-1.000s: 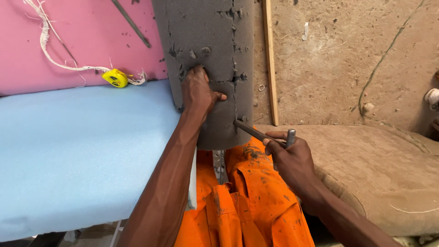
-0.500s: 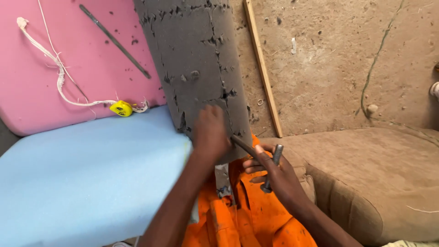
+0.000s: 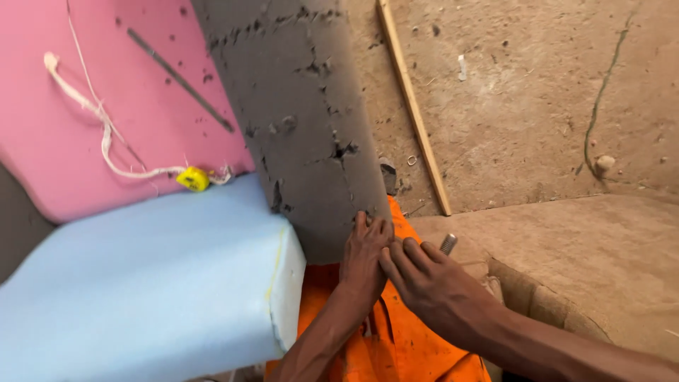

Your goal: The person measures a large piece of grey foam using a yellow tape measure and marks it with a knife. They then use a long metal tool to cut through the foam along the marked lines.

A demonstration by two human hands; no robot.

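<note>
Our left hand (image 3: 364,255) lies flat, fingers together, on the lower edge of the grey foam slab (image 3: 297,120). Our right hand (image 3: 428,286) touches it, fingers curled around a metal tool (image 3: 448,244). The slab stands tilted between blue foam (image 3: 141,283) and a wooden strip (image 3: 414,113), over orange cloth (image 3: 396,339).

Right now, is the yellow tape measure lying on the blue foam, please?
No, the tape measure lies on the pink foam, just above the blue foam's upper edge.
</note>
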